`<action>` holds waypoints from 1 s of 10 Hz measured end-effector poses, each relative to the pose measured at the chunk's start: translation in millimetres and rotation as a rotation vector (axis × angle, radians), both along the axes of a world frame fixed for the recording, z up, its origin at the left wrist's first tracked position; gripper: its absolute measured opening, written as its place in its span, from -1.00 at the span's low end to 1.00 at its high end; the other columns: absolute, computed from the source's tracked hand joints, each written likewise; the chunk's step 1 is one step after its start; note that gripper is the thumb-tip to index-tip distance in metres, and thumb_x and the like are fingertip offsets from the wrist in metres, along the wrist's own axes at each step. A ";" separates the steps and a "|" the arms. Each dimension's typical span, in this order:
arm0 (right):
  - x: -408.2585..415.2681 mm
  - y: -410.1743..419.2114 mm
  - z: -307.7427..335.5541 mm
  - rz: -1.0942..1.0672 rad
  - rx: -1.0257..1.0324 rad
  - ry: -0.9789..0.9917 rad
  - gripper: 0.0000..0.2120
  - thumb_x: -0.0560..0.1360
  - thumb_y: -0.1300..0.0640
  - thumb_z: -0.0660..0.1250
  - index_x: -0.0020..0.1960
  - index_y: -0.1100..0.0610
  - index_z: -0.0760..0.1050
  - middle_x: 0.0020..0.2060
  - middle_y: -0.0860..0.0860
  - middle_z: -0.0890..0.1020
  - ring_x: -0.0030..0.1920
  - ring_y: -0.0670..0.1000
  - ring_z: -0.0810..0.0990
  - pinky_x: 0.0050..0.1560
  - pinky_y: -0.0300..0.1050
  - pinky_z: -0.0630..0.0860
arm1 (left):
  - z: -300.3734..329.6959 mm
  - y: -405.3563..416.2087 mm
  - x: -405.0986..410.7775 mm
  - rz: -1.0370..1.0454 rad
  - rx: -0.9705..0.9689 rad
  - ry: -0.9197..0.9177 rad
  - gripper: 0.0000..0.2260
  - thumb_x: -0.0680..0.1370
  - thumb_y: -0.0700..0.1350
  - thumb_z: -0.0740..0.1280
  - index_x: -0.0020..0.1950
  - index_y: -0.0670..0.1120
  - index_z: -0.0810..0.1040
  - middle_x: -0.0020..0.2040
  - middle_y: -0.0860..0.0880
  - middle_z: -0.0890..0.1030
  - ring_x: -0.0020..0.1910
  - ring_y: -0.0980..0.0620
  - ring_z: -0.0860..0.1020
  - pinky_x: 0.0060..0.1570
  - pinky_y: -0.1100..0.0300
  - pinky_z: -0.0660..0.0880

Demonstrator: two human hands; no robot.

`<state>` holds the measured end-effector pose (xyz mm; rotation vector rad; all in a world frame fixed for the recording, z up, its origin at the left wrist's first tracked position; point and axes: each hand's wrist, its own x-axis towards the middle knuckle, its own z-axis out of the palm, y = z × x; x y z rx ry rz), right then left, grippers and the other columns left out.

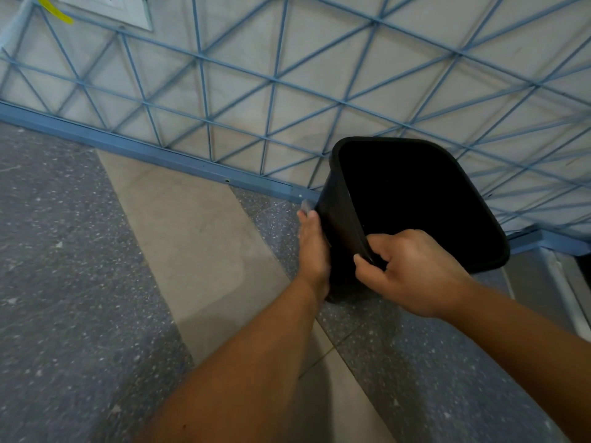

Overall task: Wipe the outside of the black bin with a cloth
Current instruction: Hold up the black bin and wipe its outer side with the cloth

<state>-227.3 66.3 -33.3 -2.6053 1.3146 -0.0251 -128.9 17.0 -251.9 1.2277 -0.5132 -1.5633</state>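
A black rectangular bin [415,199] stands tilted on the floor by a wall, its open top facing me. My left hand [315,247] lies flat against the bin's left outer side with its fingers straight. A small pale edge of cloth [306,206] shows past the fingertips; the rest of it is hidden under the hand. My right hand [412,270] grips the bin's near rim, thumb outside and fingers curled over the edge into the bin.
A blue wire grid [271,84] leans on the pale wall behind the bin, above a blue floor rail [128,145]. The floor is speckled grey with a beige strip [192,238]. A white frame [563,282] stands at the right edge.
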 end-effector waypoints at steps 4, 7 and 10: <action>-6.3 -1.3 -5.0 0.097 -0.030 -0.033 -0.70 0.45 -0.16 0.09 -0.40 -0.12 0.13 -0.62 -0.11 0.26 -0.61 -0.14 0.29 -0.50 -0.29 0.15 | 29.4 25.8 -0.8 0.213 -0.177 -0.070 -0.39 0.64 0.44 0.08 0.65 0.27 0.27 0.71 0.07 0.27 0.71 0.01 0.19 0.69 -0.13 0.10; -5.3 -1.5 -5.2 0.081 -0.023 -0.032 -0.66 0.49 -0.08 0.20 -0.39 -0.13 0.15 -0.60 -0.11 0.30 -0.58 -0.15 0.32 -0.50 -0.25 0.19 | 49.5 33.9 1.9 0.270 -0.195 -0.085 -0.30 0.63 0.38 0.10 0.68 0.04 0.31 0.69 -0.03 0.31 0.70 0.01 0.23 0.71 -0.05 0.14; -5.3 -0.2 -3.2 0.079 -0.003 -0.026 -0.71 0.47 -0.13 0.15 -0.38 -0.13 0.17 -0.58 -0.09 0.34 -0.58 -0.13 0.36 -0.49 -0.27 0.20 | 50.0 37.9 2.7 0.234 -0.320 -0.129 -0.46 0.69 0.25 0.01 0.69 0.25 0.15 0.72 0.22 0.10 0.73 0.17 0.02 0.73 -0.03 -0.02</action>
